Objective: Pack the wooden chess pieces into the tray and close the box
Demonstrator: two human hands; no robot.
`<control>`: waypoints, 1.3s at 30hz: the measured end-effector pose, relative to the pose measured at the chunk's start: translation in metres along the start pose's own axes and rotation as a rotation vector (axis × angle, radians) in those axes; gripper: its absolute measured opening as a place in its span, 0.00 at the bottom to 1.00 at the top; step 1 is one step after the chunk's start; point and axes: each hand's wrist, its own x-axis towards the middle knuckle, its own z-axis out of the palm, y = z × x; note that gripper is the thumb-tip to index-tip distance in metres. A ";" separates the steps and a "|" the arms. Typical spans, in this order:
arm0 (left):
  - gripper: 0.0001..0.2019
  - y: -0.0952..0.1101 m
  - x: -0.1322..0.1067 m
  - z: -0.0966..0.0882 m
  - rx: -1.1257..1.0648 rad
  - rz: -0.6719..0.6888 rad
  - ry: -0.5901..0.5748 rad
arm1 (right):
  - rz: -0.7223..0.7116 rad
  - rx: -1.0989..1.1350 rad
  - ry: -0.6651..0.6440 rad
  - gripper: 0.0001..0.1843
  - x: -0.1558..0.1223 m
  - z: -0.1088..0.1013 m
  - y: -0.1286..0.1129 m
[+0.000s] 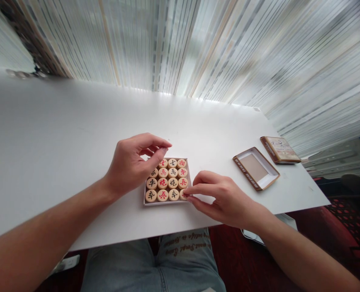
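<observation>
A shallow open box (pixel 167 203) stands on the table in front of me, holding rows of round wooden Chinese chess pieces with red and black characters. My right hand (pixel 225 198) is at the box's near right corner. Its thumb and index finger pinch a red-marked Chinese chess piece (pixel 183 196), partly hidden by the fingertips. Above the far left part of the box hovers my left hand (pixel 137 158), thumb and index finger curved towards each other with a small gap and nothing visible between them. It hides some pieces at that corner.
On the white table (pixel 61 129), a box lid (pixel 256 165) lies to the right, inside up, beside a closed box with a printed picture (pixel 281 150). Striped curtains (pixel 180 44) hang along the far edge. The table's near edge runs above my legs.
</observation>
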 end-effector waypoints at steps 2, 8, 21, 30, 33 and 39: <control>0.06 0.000 0.000 0.000 -0.002 -0.015 0.002 | 0.007 0.003 0.000 0.09 0.000 -0.003 -0.001; 0.06 -0.001 0.002 -0.003 -0.005 -0.039 0.030 | 0.056 -0.045 0.054 0.10 -0.012 -0.020 -0.003; 0.07 -0.006 0.004 -0.003 -0.026 -0.061 0.032 | 0.589 -0.743 0.374 0.23 -0.128 -0.065 0.073; 0.10 -0.007 0.008 -0.007 -0.061 -0.119 0.088 | 0.536 -0.621 0.322 0.15 -0.128 -0.054 0.076; 0.11 -0.008 0.009 -0.008 -0.050 -0.130 0.085 | 0.508 -0.589 0.335 0.13 -0.121 -0.050 0.067; 0.13 -0.011 0.009 -0.011 -0.077 -0.154 0.082 | 0.425 -0.492 0.442 0.11 -0.108 -0.047 0.030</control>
